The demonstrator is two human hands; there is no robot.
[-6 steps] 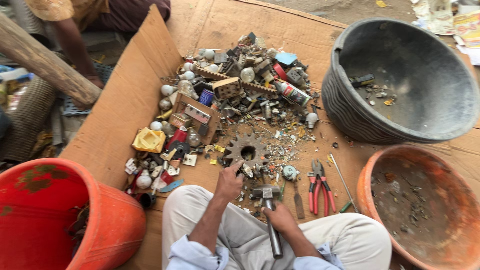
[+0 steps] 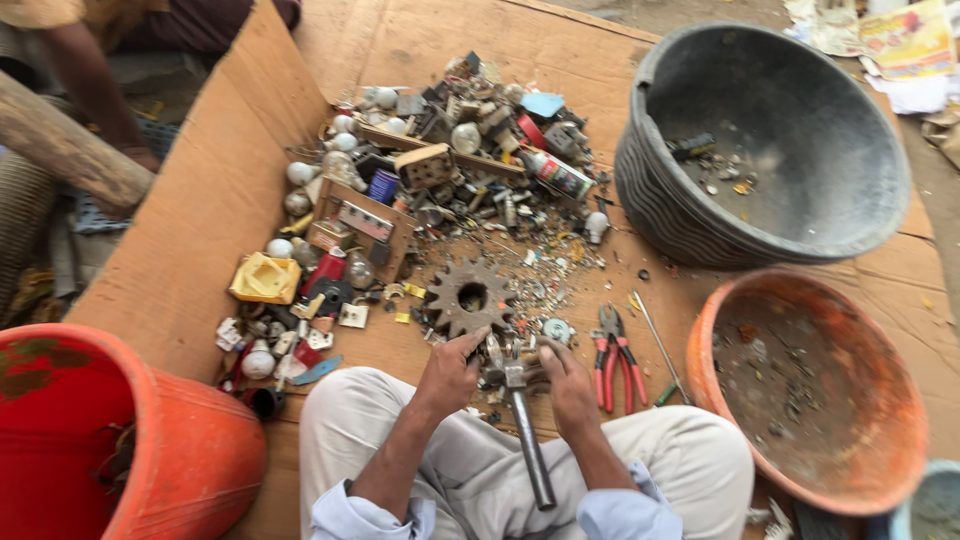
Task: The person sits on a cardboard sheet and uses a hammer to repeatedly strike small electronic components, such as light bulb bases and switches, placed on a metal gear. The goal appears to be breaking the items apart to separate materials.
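I sit cross-legged on brown cardboard (image 2: pixel 200 220) with a hammer (image 2: pixel 525 430) lying between my knees, its head near my hands. My left hand (image 2: pixel 450 375) pinches a small metal scrap piece (image 2: pixel 492 352) just below a rusty gear wheel (image 2: pixel 470 297). My right hand (image 2: pixel 567 382) rests beside the hammer head, fingers curled around the same small cluster of metal parts. A heap of mixed scrap (image 2: pixel 450 150), bulbs, wires, boxes and metal bits, spreads out beyond the gear.
Red-handled pliers (image 2: pixel 615 355) and a thin rod (image 2: pixel 660 345) lie right of my hands. A dark grey basin (image 2: pixel 770 140) stands at the upper right, an orange bowl (image 2: pixel 810 385) at the right, a red tub (image 2: pixel 110 440) at the lower left. Another person's arm (image 2: pixel 95 90) shows at the upper left.
Both hands have drawn closer together around the small metal piece at the hammer head. The view has shifted slightly.
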